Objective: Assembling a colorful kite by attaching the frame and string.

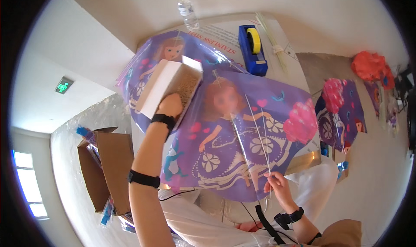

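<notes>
box (167, 83) on left kite (171, 48) | bottle (186, 12) left of tape dispenser (254, 58)

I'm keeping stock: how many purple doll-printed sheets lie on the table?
2: the back sheet, partly covered by the open box, and the front sheet, nearer the camera. More could be hidden underneath.

Behind the fingers (276, 180) I observe black straps (144, 179) on both forearms (147, 203), a boxy right-wrist module (283, 221), white trousers (184, 216).
</notes>
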`<state>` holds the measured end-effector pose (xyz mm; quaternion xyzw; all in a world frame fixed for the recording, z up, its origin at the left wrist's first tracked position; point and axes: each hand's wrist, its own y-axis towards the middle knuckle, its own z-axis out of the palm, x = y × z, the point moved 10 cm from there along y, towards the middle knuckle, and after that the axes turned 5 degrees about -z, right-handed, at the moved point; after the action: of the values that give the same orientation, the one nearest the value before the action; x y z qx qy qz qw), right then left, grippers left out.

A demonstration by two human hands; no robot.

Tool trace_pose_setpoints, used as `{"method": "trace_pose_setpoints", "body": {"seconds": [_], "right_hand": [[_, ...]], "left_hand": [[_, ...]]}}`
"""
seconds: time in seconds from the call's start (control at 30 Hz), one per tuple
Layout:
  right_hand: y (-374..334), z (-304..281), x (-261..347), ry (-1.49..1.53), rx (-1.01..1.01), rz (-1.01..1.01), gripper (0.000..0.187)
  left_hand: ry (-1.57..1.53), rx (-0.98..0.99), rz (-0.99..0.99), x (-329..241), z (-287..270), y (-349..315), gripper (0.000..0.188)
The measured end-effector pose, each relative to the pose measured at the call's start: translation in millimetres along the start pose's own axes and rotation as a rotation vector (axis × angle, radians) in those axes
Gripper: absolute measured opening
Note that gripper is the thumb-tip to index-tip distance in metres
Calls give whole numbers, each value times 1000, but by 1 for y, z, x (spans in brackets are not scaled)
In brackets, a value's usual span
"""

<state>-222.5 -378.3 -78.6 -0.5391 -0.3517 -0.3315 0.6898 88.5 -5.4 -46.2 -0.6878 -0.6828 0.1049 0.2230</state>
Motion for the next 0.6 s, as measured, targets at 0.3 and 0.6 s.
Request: {"method": "trace_pose_setpoints", "body": {"seconds": [0.3,0.6], "right_hand": [[-1,3,13,84,-148,-34,23],[-3,-1,15,77,-156,-7,24]], "left_hand": [[-287,-457,44,-24,-44,-25,40],[-236,-290,293,-42,-43,-8,28]]}}
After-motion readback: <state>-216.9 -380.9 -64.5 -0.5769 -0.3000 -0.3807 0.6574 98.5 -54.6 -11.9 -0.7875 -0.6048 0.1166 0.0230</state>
